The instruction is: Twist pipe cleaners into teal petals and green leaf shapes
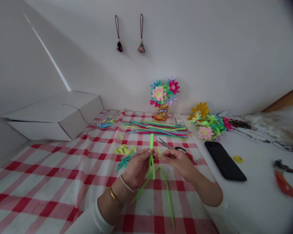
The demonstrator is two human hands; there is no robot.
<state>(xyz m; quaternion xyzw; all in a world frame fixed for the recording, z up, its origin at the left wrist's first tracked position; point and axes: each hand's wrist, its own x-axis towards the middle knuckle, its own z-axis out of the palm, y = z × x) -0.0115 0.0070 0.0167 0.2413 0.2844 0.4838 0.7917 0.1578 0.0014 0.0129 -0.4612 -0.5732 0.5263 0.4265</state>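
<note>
The left hand (138,165) is pinching bright green fuzzy stems (151,141) upright at the centre of the frame, their ends trailing toward the lower centre. The right hand (180,161) is hovering just beside it, fingers curling inward; whether they are gripping anything, I cannot tell. Pale yellow pieces (123,150) and a teal looped shape (123,162) are lying left of centre, while scissors (164,143) are resting behind the right hand.
</note>
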